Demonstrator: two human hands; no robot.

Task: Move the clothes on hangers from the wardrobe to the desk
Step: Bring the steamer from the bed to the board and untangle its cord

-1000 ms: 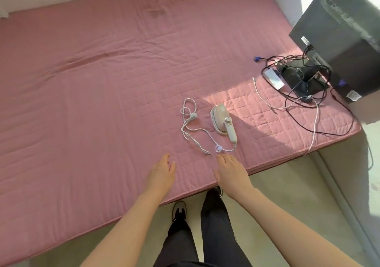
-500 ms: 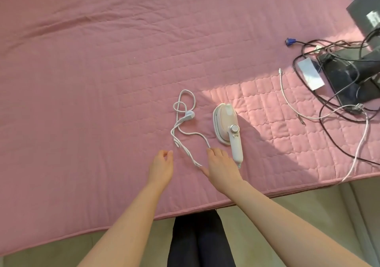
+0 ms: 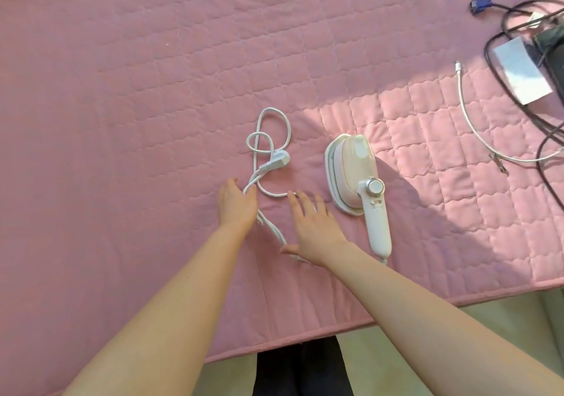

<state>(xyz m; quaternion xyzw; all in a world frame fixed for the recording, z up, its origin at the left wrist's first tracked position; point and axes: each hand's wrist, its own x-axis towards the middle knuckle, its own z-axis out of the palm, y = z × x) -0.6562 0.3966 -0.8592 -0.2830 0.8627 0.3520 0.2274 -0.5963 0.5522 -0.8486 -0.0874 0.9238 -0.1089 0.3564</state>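
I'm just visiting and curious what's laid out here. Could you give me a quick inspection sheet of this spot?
Surface: pink quilted mattress, partly sunlit on the right.
Job's things: nothing seen; no clothes, hangers, wardrobe or desk in view.
Clutter: handheld steam iron; white paper slip.
Hands: left hand and right hand open, flat above the mattress, holding nothing.
Cables: white power cord looped with its plug; thin white cable; black cables, one with a blue connector.
Surroundings: pale floor; dark trouser legs.

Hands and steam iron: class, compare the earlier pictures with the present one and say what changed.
Both hands reached forward: left hand now over the white cord, right hand open beside the steam iron. Nothing is gripped. Iron, cord and pink mattress stayed put.
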